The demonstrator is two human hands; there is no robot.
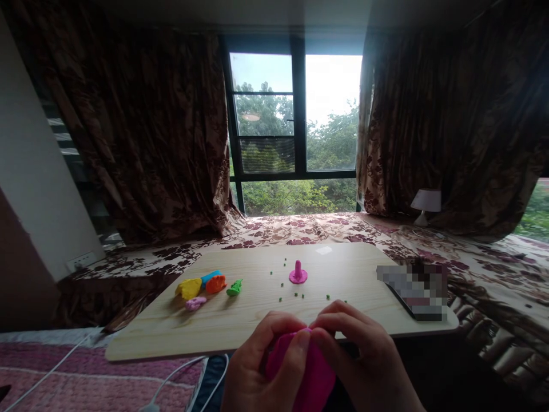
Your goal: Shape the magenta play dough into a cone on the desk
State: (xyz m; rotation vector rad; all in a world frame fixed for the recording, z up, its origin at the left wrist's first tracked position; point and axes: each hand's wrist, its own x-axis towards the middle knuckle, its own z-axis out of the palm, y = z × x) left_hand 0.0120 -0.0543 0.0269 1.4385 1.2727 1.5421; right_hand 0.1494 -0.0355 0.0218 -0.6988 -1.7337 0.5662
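Low at the front edge of the table, a large magenta piece of modelling clay [315, 377] is between my two hands. My left hand [268, 363] pinches its upper edge, thumb on the near side. My right hand [364, 355] grips the same edge just beside it, with thumb and fingers closed together. The clay's lower part runs out of view. Beyond my hands, a magenta clay disc with an upright peg [298, 274] stands on the table. Several tiny green clay bits [282, 285] lie scattered around it.
The pale wooden table [146, 335] carries yellow [189, 288], blue [210, 277], orange [216, 284], light pink [196, 304] and green clay lumps [234, 288] at left. A blurred-out dark object [418, 297] lies at right. White cables [175, 372] hang near the front left.
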